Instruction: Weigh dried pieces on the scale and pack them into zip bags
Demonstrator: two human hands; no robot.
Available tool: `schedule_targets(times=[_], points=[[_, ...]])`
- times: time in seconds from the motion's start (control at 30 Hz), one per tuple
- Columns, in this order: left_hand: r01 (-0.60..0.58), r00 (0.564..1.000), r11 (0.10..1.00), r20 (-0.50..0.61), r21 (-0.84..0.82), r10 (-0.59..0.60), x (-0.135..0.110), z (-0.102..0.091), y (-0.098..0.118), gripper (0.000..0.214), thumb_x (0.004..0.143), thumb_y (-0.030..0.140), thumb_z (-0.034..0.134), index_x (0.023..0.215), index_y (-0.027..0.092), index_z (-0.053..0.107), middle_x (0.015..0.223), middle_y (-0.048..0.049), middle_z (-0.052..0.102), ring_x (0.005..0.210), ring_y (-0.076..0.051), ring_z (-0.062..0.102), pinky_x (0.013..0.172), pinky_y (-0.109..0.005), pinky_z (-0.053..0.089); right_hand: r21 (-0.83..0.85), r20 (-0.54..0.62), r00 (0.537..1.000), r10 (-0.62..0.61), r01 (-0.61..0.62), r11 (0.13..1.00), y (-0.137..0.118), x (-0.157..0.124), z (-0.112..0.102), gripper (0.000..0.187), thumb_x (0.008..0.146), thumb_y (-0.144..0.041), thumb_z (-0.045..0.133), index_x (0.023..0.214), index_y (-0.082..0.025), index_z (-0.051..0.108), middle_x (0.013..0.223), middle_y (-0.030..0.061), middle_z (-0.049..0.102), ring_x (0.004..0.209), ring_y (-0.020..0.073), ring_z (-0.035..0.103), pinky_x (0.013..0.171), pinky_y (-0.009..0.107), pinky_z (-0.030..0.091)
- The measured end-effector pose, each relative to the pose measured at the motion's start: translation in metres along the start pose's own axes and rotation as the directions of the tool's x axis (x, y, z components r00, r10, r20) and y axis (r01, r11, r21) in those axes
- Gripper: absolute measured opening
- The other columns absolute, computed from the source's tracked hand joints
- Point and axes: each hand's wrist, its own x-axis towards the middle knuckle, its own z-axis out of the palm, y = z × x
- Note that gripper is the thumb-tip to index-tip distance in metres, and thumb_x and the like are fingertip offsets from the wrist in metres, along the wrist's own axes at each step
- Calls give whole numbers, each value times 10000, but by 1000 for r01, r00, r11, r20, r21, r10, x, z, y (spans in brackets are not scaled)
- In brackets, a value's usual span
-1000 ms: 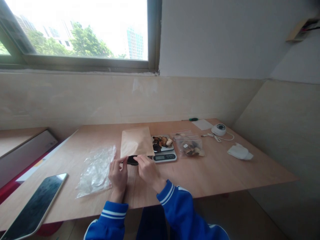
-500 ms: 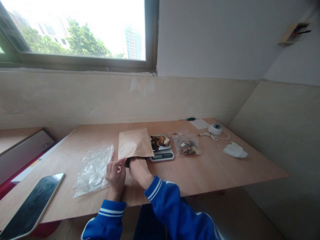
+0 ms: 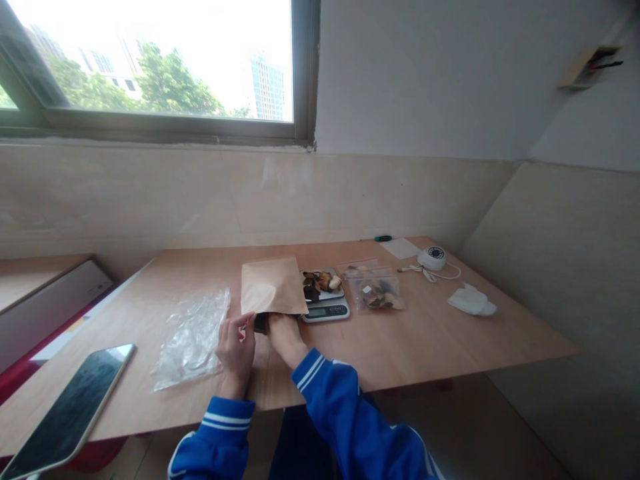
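Observation:
A brown kraft paper bag (image 3: 274,285) lies on the table with its mouth towards me. At the left corner of that mouth, my left hand (image 3: 237,343) pinches the edge between thumb and fingers. My right hand (image 3: 286,337) reaches inside the bag, so its fingers are hidden. Just right of the bag, partly covered by it, sits a white digital kitchen scale (image 3: 327,312). Brown and pale dried pieces, perhaps dried mushrooms (image 3: 320,283), are heaped on its platform.
Clear zip bags (image 3: 377,293) of similar dried pieces lie right of the scale. A crumpled clear plastic bag (image 3: 193,340) and a phone (image 3: 70,407) are at left. Further right are a white tissue (image 3: 471,300), a white camera-like device (image 3: 431,257) with cable, and a green-handled screwdriver (image 3: 383,238).
The view has shifted slightly. My right hand has moved a little to the right within the bag's mouth, while my left hand keeps its pinch on the corner.

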Motion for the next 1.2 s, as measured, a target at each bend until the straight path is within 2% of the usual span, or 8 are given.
schedule_targets(times=[0.13,0.27,0.5,0.63,0.73,1.03,1.1,1.2], points=[[166,982,980,77,107,-175,6,2,1,229,883,373,472,883,198,620,814,-26,602,668,-146,509,604,-259,374,46,-24,995,-97,98,994,1,-22,-7,368,860,-111,465,1215,-42,532,1134,210,620,1066,275,589,900,394,500],[220,960,949,120,227,-251,12,3,0,256,874,356,431,878,182,619,823,-64,602,827,-234,530,716,-336,366,323,-50,953,-297,297,899,8,-63,-14,352,870,-88,434,1182,-152,585,1207,99,587,1136,180,530,1003,315,437],[375,926,882,-72,286,-371,14,1,7,309,782,169,425,1022,179,620,1152,-131,579,1065,-309,490,894,-493,302,574,-178,984,20,88,814,41,-114,-33,407,811,24,371,961,-213,666,924,31,627,924,163,590,845,301,486],[443,859,755,13,483,-512,11,2,0,369,766,214,432,1083,76,563,1144,-251,544,1032,-380,500,809,-551,349,626,-222,964,145,26,779,61,-130,-44,356,828,-18,370,889,-203,668,883,34,636,868,171,606,792,298,487],[428,839,725,62,539,-541,9,4,-7,329,775,199,387,1010,61,571,1043,-262,576,989,-389,513,771,-555,357,649,-220,956,195,-6,761,67,-142,-48,332,829,-39,375,863,-195,666,859,37,641,843,173,616,766,293,489],[606,793,759,-259,238,-552,16,-3,-3,314,805,240,378,1012,168,603,1012,-174,612,1012,-367,500,829,-575,302,693,-175,964,200,-23,721,59,-153,-51,326,843,-67,379,889,-207,670,873,39,639,803,171,621,713,285,507],[554,812,819,-310,146,-494,16,-6,3,320,832,249,366,1026,166,606,1034,-164,612,1030,-347,507,861,-551,298,712,-180,965,190,-5,702,50,-151,-51,302,871,-104,387,929,-207,665,895,44,642,813,167,623,718,281,511],[313,926,948,-235,48,-294,8,-11,23,321,877,242,351,1062,155,598,1064,-148,619,1038,-301,536,910,-500,312,735,-236,959,159,68,675,30,-144,-49,274,910,-177,398,1067,-211,620,1005,62,640,904,167,625,795,291,514]])
